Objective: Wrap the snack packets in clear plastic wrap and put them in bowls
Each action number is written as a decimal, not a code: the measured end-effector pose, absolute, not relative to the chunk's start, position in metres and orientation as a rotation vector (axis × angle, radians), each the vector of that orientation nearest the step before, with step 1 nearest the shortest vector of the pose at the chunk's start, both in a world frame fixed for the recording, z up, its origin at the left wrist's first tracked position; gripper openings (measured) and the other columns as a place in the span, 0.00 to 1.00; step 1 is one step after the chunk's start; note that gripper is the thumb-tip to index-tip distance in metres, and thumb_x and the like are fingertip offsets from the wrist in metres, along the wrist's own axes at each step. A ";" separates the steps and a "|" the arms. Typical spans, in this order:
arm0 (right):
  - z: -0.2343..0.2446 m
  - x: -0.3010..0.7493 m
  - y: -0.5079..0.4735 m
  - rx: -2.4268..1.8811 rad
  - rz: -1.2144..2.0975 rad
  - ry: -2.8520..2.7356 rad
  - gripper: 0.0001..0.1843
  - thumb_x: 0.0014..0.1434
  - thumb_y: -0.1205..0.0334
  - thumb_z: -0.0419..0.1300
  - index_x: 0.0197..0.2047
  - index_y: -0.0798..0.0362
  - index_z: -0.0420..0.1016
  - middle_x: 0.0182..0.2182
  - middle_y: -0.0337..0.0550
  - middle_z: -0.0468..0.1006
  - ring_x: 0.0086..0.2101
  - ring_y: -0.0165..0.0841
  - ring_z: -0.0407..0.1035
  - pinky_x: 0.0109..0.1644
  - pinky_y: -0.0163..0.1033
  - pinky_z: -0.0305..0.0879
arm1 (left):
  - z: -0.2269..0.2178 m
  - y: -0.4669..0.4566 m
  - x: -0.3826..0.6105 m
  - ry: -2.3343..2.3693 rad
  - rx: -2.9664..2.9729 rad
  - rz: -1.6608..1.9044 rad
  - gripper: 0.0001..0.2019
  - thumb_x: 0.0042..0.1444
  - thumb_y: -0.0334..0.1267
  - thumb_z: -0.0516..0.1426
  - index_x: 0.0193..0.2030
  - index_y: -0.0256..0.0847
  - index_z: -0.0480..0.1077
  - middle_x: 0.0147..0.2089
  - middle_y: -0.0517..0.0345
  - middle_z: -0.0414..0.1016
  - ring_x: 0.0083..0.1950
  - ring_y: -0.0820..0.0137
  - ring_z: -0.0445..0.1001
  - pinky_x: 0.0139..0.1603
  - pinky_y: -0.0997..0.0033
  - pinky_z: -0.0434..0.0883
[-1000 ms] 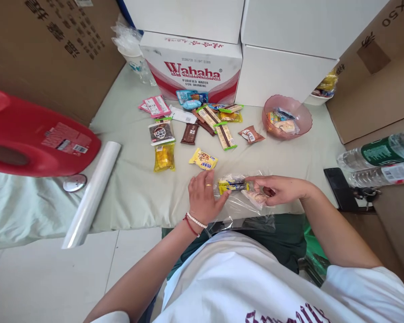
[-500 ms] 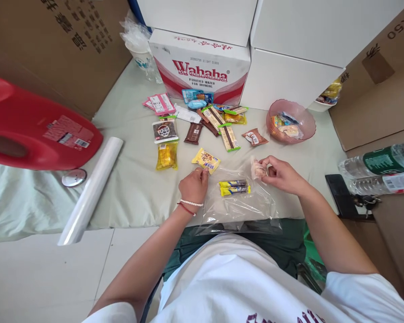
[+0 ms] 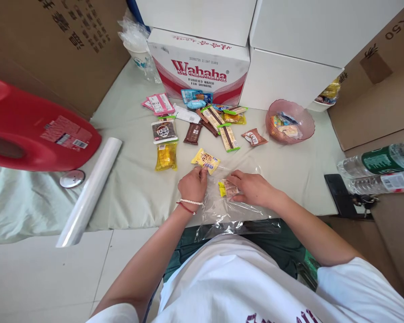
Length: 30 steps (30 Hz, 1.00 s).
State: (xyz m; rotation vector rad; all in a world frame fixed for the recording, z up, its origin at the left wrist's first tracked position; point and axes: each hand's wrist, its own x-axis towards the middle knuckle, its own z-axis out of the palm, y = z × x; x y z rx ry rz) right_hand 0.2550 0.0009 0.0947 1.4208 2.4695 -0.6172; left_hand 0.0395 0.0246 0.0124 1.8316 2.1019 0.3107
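Note:
My left hand is closed in a pinch at the left edge of a clear plastic film sheet. Its thumb overlaps the lower edge of a yellow cookie packet. Over the middle of the sheet, my right hand grips a small pinkish-beige wrapped snack. Beneath that snack and my fingers, only the left end of the yellow snack bars shows. Whether the wrapped snack touches the bars, I cannot tell.
Several snack bars and packets lie behind my hands. A pink bowl of snacks stands right. At left are a film roll and a red jug. A Wahaha carton and cardboard boxes border the table.
My right hand has moved left and slightly toward me, carrying the wrapped snack from the sheet's right side to above the yellow bars. My left hand has stayed in place.

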 end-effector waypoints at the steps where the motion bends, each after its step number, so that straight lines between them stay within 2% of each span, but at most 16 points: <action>1: 0.091 0.256 0.000 1.427 -0.655 2.475 0.35 0.65 0.51 0.68 0.71 0.49 0.65 0.64 0.52 0.73 0.52 0.46 0.77 0.47 0.41 0.69 | 0.012 0.026 0.039 2.095 1.824 0.322 0.21 0.73 0.53 0.47 0.40 0.44 0.75 0.34 0.51 0.81 0.34 0.61 0.76 0.32 0.66 0.50; 5: 0.077 0.260 -0.009 1.495 -0.693 2.462 0.33 0.68 0.58 0.64 0.74 0.45 0.63 0.66 0.50 0.73 0.54 0.44 0.76 0.49 0.40 0.70 | 0.011 0.034 0.032 2.053 1.760 0.433 0.19 0.72 0.51 0.50 0.37 0.44 0.74 0.34 0.52 0.80 0.36 0.61 0.76 0.34 0.66 0.55; 9: 0.062 0.260 -0.019 1.554 -0.631 2.473 0.33 0.70 0.58 0.60 0.76 0.44 0.61 0.70 0.50 0.68 0.56 0.44 0.76 0.48 0.41 0.73 | 0.012 0.038 0.022 2.077 1.656 0.589 0.13 0.69 0.47 0.52 0.39 0.44 0.74 0.32 0.55 0.77 0.36 0.62 0.75 0.37 0.66 0.63; 11: 0.057 0.259 -0.023 1.580 -0.614 2.473 0.33 0.71 0.58 0.59 0.77 0.43 0.60 0.71 0.50 0.67 0.56 0.44 0.76 0.49 0.42 0.73 | 0.016 0.035 0.020 2.068 1.760 0.722 0.12 0.68 0.45 0.53 0.43 0.41 0.75 0.37 0.51 0.78 0.39 0.61 0.75 0.41 0.64 0.67; 13: 0.054 0.258 -0.025 1.597 -0.598 2.478 0.33 0.71 0.59 0.59 0.77 0.42 0.60 0.72 0.49 0.66 0.57 0.43 0.75 0.51 0.41 0.73 | 0.024 0.031 0.022 1.940 2.020 0.889 0.15 0.67 0.45 0.54 0.50 0.38 0.76 0.47 0.44 0.78 0.49 0.57 0.76 0.50 0.59 0.70; 14: 0.054 0.258 -0.026 1.599 -0.588 2.482 0.34 0.71 0.60 0.59 0.77 0.42 0.60 0.72 0.48 0.66 0.57 0.43 0.75 0.52 0.41 0.73 | 0.028 0.031 0.024 1.817 2.185 0.935 0.17 0.67 0.45 0.54 0.54 0.38 0.75 0.53 0.42 0.78 0.56 0.55 0.75 0.57 0.55 0.70; 16: 0.053 0.257 -0.027 1.600 -0.558 2.484 0.34 0.71 0.60 0.59 0.77 0.42 0.60 0.72 0.48 0.66 0.57 0.43 0.75 0.52 0.42 0.73 | 0.036 0.035 0.032 1.522 2.480 0.897 0.20 0.67 0.45 0.56 0.62 0.41 0.73 0.62 0.43 0.74 0.69 0.51 0.67 0.70 0.46 0.61; 17: 0.053 0.256 -0.027 1.602 -0.537 2.484 0.34 0.70 0.60 0.59 0.77 0.42 0.60 0.72 0.49 0.67 0.56 0.44 0.76 0.51 0.42 0.74 | 0.038 0.040 0.036 1.397 2.576 0.826 0.21 0.67 0.44 0.56 0.64 0.43 0.73 0.64 0.45 0.74 0.73 0.50 0.63 0.74 0.42 0.55; 19: 0.053 0.256 -0.028 1.602 -0.501 2.484 0.35 0.70 0.60 0.59 0.77 0.43 0.59 0.71 0.48 0.67 0.54 0.44 0.77 0.49 0.43 0.74 | 0.038 0.054 0.043 1.257 2.649 0.647 0.16 0.66 0.41 0.56 0.57 0.44 0.78 0.58 0.46 0.78 0.74 0.50 0.62 0.78 0.38 0.47; 21: 0.052 0.255 -0.029 1.607 -0.480 2.482 0.35 0.71 0.59 0.59 0.78 0.42 0.59 0.71 0.48 0.67 0.53 0.44 0.77 0.48 0.43 0.74 | 0.036 0.071 0.047 1.273 2.574 0.504 0.12 0.67 0.40 0.55 0.44 0.42 0.81 0.47 0.46 0.80 0.67 0.50 0.69 0.76 0.39 0.51; 23: 0.051 0.255 -0.031 1.617 -0.480 2.481 0.35 0.70 0.59 0.59 0.77 0.41 0.59 0.71 0.48 0.67 0.53 0.44 0.77 0.48 0.42 0.74 | 0.034 0.084 0.049 1.362 2.410 0.437 0.14 0.67 0.42 0.55 0.37 0.41 0.80 0.41 0.45 0.81 0.58 0.52 0.74 0.69 0.43 0.60; 26: 0.049 0.256 -0.032 1.633 -0.502 2.498 0.34 0.70 0.60 0.59 0.77 0.41 0.59 0.71 0.47 0.67 0.56 0.44 0.76 0.49 0.41 0.73 | 0.032 0.096 0.046 1.482 2.210 0.431 0.15 0.65 0.46 0.55 0.34 0.41 0.78 0.38 0.47 0.81 0.46 0.56 0.77 0.55 0.53 0.69; 30: 0.045 0.257 -0.032 1.640 -0.523 2.522 0.35 0.70 0.62 0.59 0.77 0.40 0.59 0.72 0.45 0.66 0.57 0.44 0.74 0.50 0.42 0.73 | 0.031 0.104 0.042 1.556 2.071 0.434 0.15 0.61 0.50 0.57 0.31 0.41 0.75 0.31 0.53 0.79 0.34 0.62 0.75 0.40 0.63 0.68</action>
